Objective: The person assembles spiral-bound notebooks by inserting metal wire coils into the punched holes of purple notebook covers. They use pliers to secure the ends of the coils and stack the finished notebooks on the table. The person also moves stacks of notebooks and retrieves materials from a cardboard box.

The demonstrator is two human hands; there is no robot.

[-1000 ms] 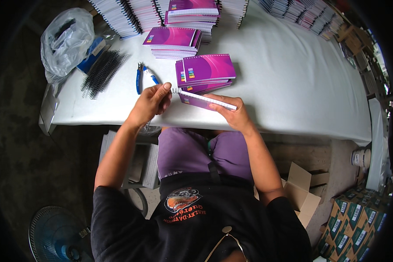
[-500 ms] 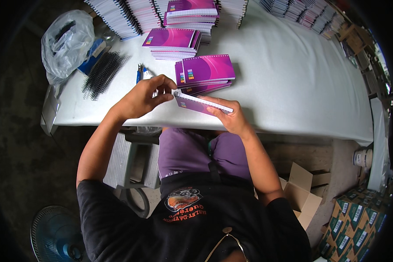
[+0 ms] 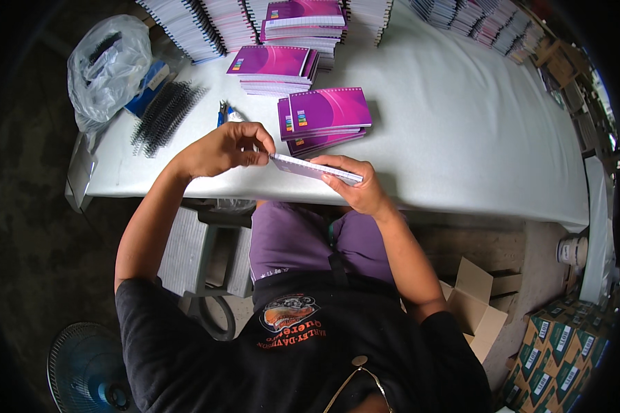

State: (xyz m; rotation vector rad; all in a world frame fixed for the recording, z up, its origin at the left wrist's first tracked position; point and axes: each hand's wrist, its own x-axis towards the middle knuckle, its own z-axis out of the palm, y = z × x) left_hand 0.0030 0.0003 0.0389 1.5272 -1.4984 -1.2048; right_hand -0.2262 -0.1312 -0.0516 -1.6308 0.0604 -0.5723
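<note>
A small purple notebook is held on edge over the table's near edge, its row of punched holes facing up. My right hand grips its right end between thumb and fingers. At its left corner my left hand is closed in a pinch, touching a small dark bit of what looks like spiral wire; most of that is hidden by the fingers. Just beyond lies a short stack of purple notebooks with punched top edges. Blue-handled pliers and a white and blue tube lie beyond my left hand.
Black spiral coils lie at the left beside a clear plastic bag and a blue box. More purple notebook stacks and bound books stand at the back. A stool, a fan and an opened carton are below.
The notebook has tipped more edge-on and shifted slightly left, with less of its cover showing. My left hand has moved a little left and down along with its corner.
</note>
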